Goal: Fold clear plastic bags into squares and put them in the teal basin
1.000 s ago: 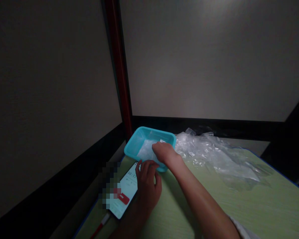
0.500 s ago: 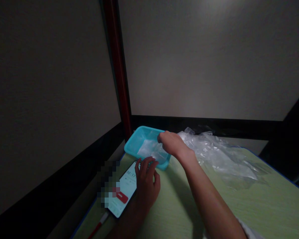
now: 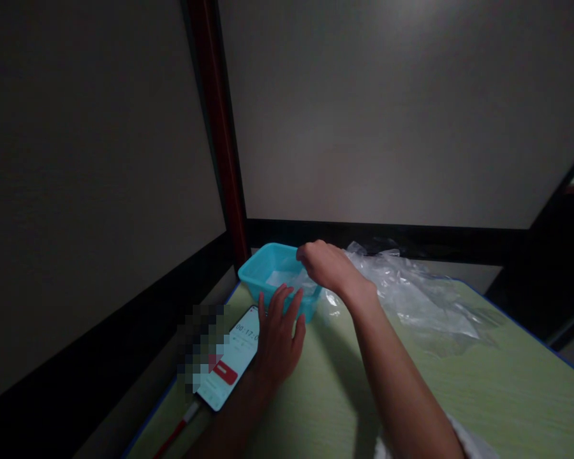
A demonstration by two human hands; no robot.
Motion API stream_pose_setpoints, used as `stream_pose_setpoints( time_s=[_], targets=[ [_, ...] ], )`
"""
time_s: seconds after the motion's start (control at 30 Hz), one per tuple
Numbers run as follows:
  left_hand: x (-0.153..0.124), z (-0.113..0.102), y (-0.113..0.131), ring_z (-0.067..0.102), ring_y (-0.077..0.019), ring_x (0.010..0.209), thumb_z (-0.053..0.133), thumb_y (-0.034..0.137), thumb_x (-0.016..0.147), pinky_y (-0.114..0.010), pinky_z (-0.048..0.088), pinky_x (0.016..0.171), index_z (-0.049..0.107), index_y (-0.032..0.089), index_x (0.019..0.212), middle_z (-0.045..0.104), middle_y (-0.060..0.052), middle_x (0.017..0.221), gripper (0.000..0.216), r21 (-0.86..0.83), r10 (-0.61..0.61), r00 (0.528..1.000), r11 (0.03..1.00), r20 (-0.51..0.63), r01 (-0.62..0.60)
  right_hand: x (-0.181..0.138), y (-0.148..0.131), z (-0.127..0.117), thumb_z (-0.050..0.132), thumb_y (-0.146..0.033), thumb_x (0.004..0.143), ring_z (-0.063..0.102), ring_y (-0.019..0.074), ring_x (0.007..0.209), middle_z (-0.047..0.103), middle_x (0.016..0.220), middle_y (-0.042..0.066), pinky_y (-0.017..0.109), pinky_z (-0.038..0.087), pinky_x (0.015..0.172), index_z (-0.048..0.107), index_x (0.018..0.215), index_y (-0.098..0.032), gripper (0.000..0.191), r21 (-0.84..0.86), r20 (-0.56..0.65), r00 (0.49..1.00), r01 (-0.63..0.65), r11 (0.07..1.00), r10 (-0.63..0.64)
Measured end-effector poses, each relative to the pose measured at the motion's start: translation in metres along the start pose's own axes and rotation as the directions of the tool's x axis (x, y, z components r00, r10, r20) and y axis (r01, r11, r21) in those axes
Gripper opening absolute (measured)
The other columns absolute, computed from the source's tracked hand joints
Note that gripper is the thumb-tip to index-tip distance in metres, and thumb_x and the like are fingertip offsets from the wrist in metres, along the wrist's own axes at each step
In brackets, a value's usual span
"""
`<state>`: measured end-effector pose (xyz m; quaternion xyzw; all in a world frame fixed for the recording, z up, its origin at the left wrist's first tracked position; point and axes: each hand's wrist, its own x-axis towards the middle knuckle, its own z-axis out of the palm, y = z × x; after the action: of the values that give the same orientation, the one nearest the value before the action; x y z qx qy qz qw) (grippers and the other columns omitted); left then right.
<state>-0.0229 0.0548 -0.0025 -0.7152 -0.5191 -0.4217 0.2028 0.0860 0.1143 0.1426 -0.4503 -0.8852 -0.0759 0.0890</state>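
Observation:
A turquoise plastic basket (image 3: 258,290) stands near the table's far left corner, with clear plastic (image 3: 287,278) lying inside it. My left hand (image 3: 280,341) is at the basket's near wall, its fingers spread and stretched out, the tips by the front rim. Over the basket's right side is my right hand (image 3: 326,264), its fingers curled closed. What those fingers grip is hidden, though clear plastic shows just beneath them. To the right, crumpled clear plastic bags (image 3: 411,293) lie close to my right wrist.
A phone (image 3: 229,363) with a running timer lies left of my left hand, a red cable (image 3: 172,437) plugged into its lower end. The green table (image 3: 507,395) has a blue edge. Grey walls (image 3: 387,127) rise behind and to the left.
The basket's near rim has risen, so more of its front wall shows. My right hand has shifted slightly left and up. My left hand's fingers are spread wider.

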Motion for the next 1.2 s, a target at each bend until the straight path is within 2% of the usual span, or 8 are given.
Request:
stream_pose_setpoints(
  time_s=[0.23, 0.43, 0.67, 0.9, 1.13, 1.2],
  targets=[
    [0.004, 0.005, -0.002, 0.039, -0.0302, 0.127, 0.035, 0.017, 0.091, -0.061, 0.021, 0.104, 0.040, 0.012, 0.131, 0.050, -0.019, 0.126, 0.040, 0.033, 0.027, 0.997, 0.999, 0.079, -0.030, -0.002, 0.001, -0.001, 0.042, -0.009, 0.088, 0.062, 0.0239, 0.100, 0.066, 0.107, 0.012, 0.031, 0.046, 0.078, 0.064, 0.107, -0.015, 0.029, 0.036, -0.005, 1.000, 0.017, 0.999, -0.017],
    [0.004, 0.004, -0.002, 0.034, -0.0315, 0.130, 0.035, 0.021, 0.093, -0.061, 0.021, 0.104, 0.032, 0.012, 0.135, 0.046, -0.020, 0.129, 0.043, 0.066, 0.054, 0.992, 0.996, 0.111, -0.062, -0.002, 0.005, 0.002, 0.050, -0.023, 0.092, 0.062, 0.0194, 0.095, 0.064, 0.106, 0.007, 0.040, 0.049, 0.082, 0.060, 0.107, -0.014, 0.020, 0.057, 0.013, 1.000, 0.019, 0.998, -0.020],
    [0.001, 0.004, -0.004, 0.027, -0.0335, 0.134, 0.037, 0.027, 0.095, -0.064, 0.020, 0.104, 0.044, 0.018, 0.124, 0.037, -0.018, 0.136, 0.032, 0.105, 0.100, 0.985, 0.988, 0.139, -0.115, -0.001, 0.008, 0.005, 0.054, -0.028, 0.090, 0.060, 0.0199, 0.097, 0.061, 0.109, 0.007, 0.042, 0.050, 0.083, 0.058, 0.109, -0.015, 0.024, 0.076, 0.027, 0.999, 0.043, 0.996, -0.045],
    [0.004, 0.002, -0.007, 0.027, -0.0363, 0.133, 0.042, 0.023, 0.093, -0.067, 0.020, 0.102, 0.044, 0.017, 0.126, 0.036, -0.021, 0.137, 0.034, 0.135, 0.079, 0.983, 0.986, 0.164, -0.102, 0.000, 0.012, 0.009, 0.054, -0.031, 0.090, 0.059, 0.0202, 0.096, 0.058, 0.113, 0.008, 0.041, 0.050, 0.081, 0.056, 0.113, -0.016, 0.028, 0.087, 0.074, 0.996, 0.039, 0.995, -0.045],
    [0.006, 0.001, -0.006, 0.023, -0.0392, 0.135, 0.040, 0.019, 0.093, -0.069, 0.022, 0.098, 0.038, 0.013, 0.132, 0.028, -0.025, 0.143, 0.040, 0.058, 0.100, 0.985, 0.992, 0.138, -0.108, 0.000, 0.011, 0.013, 0.055, -0.031, 0.090, 0.059, 0.0203, 0.096, 0.058, 0.114, 0.008, 0.041, 0.051, 0.080, 0.055, 0.115, -0.016, 0.029, 0.096, 0.123, 0.991, 0.040, 0.995, -0.052],
    [0.006, -0.004, -0.004, 0.029, -0.0365, 0.132, 0.038, 0.015, 0.092, -0.066, 0.023, 0.100, 0.040, 0.010, 0.129, 0.035, -0.025, 0.139, 0.037, -0.012, 0.153, 0.982, 0.988, 0.110, -0.152, -0.002, 0.011, 0.014, 0.055, -0.031, 0.090, 0.059, 0.0203, 0.096, 0.058, 0.114, 0.008, 0.041, 0.051, 0.080, 0.055, 0.115, -0.016, 0.029, 0.094, 0.135, 0.990, 0.033, 0.995, -0.046]
  ],
)
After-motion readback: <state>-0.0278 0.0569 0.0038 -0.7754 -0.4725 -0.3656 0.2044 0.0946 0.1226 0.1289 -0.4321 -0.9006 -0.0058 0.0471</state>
